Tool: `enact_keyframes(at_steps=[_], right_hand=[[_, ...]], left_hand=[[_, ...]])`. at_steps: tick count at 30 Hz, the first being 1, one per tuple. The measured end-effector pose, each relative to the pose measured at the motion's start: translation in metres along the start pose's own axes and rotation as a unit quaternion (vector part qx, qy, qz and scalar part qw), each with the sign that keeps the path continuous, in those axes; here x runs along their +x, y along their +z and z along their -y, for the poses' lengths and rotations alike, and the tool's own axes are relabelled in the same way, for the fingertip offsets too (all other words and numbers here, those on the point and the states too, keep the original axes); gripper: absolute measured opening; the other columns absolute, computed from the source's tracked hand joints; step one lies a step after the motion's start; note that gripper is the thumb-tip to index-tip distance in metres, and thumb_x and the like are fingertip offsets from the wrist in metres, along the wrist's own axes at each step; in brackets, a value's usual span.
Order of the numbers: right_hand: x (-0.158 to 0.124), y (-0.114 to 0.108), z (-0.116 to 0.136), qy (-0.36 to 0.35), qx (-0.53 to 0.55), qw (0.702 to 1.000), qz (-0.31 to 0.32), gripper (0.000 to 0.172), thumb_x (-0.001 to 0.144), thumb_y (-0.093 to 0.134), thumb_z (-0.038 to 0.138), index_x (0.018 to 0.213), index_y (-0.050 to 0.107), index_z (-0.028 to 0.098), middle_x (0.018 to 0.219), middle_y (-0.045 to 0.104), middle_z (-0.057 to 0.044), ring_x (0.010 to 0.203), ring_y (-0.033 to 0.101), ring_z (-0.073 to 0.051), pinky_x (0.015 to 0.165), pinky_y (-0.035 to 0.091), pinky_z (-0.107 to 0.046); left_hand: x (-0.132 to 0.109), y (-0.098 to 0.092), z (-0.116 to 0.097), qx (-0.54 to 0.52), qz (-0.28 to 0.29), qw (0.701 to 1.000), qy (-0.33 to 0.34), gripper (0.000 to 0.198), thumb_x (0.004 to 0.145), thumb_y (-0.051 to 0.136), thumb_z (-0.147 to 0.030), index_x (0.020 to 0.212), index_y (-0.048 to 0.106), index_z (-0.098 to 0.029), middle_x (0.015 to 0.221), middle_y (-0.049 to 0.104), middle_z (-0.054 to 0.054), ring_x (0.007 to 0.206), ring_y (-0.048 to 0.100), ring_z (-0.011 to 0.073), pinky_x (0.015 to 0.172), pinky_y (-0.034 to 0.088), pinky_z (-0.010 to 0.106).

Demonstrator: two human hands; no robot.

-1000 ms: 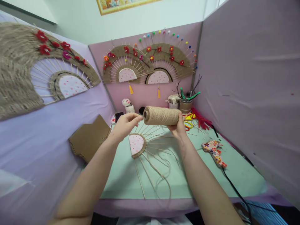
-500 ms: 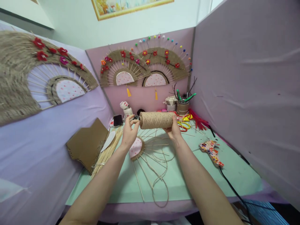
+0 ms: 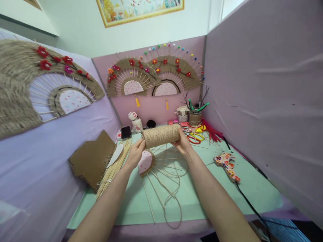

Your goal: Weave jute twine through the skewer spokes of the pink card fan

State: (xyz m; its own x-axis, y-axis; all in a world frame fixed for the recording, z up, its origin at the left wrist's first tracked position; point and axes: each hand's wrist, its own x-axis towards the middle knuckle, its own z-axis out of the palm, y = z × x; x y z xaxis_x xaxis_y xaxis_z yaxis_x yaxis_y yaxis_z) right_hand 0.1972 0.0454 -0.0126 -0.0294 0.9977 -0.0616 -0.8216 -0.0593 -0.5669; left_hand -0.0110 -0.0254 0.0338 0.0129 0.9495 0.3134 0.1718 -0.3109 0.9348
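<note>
Between my hands, a large spool of twine (image 3: 161, 135) is held up above the table, lying sideways and tilted a little. My left hand (image 3: 137, 150) grips its left end. Around the right end my right hand (image 3: 182, 141) is closed, with the thumb along the end of the spool. Below lies a half-made fan, with a pink dotted half-round centre (image 3: 145, 162) edged in twine. Thin sticks (image 3: 157, 190) spread out from it. Loose twine (image 3: 180, 210) loops among the sticks and toward the table's front edge.
At the left are cardboard (image 3: 93, 156) and a bundle of sticks (image 3: 114, 168). A flower-patterned glue gun (image 3: 228, 166) with a black cord lies right. Scissors (image 3: 195, 137), red stems (image 3: 213, 131) and a pot with green-handled pliers (image 3: 195, 118) are behind. Finished fans (image 3: 176, 67) hang on the partitions.
The spool has moved left and slightly down and now tilts, left end lower. My left hand's fingers, raised apart before, have closed on its left end.
</note>
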Motion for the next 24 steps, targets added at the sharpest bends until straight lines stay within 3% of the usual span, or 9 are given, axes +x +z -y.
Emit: enact_keyframes(at_steps=[4,7,10,14,18,22,24], right_hand=[[-0.008,0.005,0.003,-0.002,-0.004,0.995,0.098,0.035,0.079,0.053,0.056,0.098,0.057,0.027,0.097,0.065,-0.002,0.087,0.062,-0.018,0.078,0.053,-0.039],[-0.010,0.008,0.002,-0.045,0.008,0.994,0.101,0.032,0.078,0.054,0.057,0.092,0.056,0.028,0.093,0.064,0.002,0.085,0.062,-0.015,0.085,0.051,-0.036],[-0.010,0.011,-0.002,-0.087,-0.013,0.993,0.074,0.025,0.079,0.058,0.049,0.095,0.057,0.029,0.102,0.064,0.004,0.099,0.059,-0.010,0.093,0.045,-0.030],[-0.011,0.016,-0.003,-0.059,-0.037,0.988,0.135,0.030,0.085,0.046,0.051,0.101,0.060,0.031,0.110,0.065,0.004,0.113,0.054,-0.011,0.096,0.041,-0.032],[-0.011,0.014,-0.007,-0.016,-0.032,0.986,0.164,0.047,0.083,0.038,0.062,0.101,0.061,0.026,0.098,0.069,-0.001,0.102,0.060,-0.017,0.086,0.048,-0.033],[-0.011,0.007,-0.016,0.067,-0.124,0.979,0.149,0.030,0.078,0.057,0.051,0.082,0.063,0.022,0.070,0.067,0.000,0.073,0.063,-0.016,0.064,0.051,-0.028],[-0.011,0.002,-0.014,0.091,-0.182,0.968,0.144,0.025,0.072,0.067,0.043,0.071,0.058,0.020,0.054,0.057,0.004,0.051,0.053,-0.011,0.047,0.044,-0.022]], left_hand=[[-0.001,-0.004,0.005,-0.168,-0.068,0.982,-0.060,0.021,0.074,0.061,-0.036,0.083,0.063,-0.018,0.090,0.063,0.004,0.087,0.059,0.0173,0.079,0.051,0.035],[0.000,-0.008,0.001,-0.254,-0.120,0.954,-0.102,0.017,0.073,0.060,-0.023,0.089,0.062,-0.020,0.095,0.065,0.004,0.088,0.061,0.0174,0.081,0.052,0.039],[0.002,-0.011,-0.006,-0.293,-0.130,0.935,-0.155,0.018,0.073,0.056,-0.016,0.090,0.062,-0.019,0.096,0.066,0.005,0.091,0.063,0.0198,0.083,0.052,0.044],[0.001,-0.016,-0.010,-0.301,-0.115,0.922,-0.214,0.019,0.077,0.050,-0.015,0.092,0.062,-0.018,0.102,0.066,0.009,0.094,0.063,0.0219,0.084,0.053,0.045],[-0.002,-0.026,-0.013,-0.267,-0.098,0.930,-0.234,0.022,0.077,0.052,-0.015,0.095,0.062,-0.018,0.099,0.067,0.009,0.091,0.064,0.0217,0.081,0.054,0.042],[-0.004,-0.040,-0.026,-0.182,-0.037,0.958,-0.216,0.026,0.072,0.061,-0.022,0.097,0.064,-0.017,0.098,0.068,0.009,0.083,0.065,0.0207,0.075,0.056,0.040],[-0.004,-0.047,-0.034,-0.138,-0.022,0.969,-0.205,0.027,0.070,0.064,-0.024,0.096,0.064,-0.016,0.096,0.068,0.008,0.080,0.065,0.0198,0.072,0.056,0.038]])
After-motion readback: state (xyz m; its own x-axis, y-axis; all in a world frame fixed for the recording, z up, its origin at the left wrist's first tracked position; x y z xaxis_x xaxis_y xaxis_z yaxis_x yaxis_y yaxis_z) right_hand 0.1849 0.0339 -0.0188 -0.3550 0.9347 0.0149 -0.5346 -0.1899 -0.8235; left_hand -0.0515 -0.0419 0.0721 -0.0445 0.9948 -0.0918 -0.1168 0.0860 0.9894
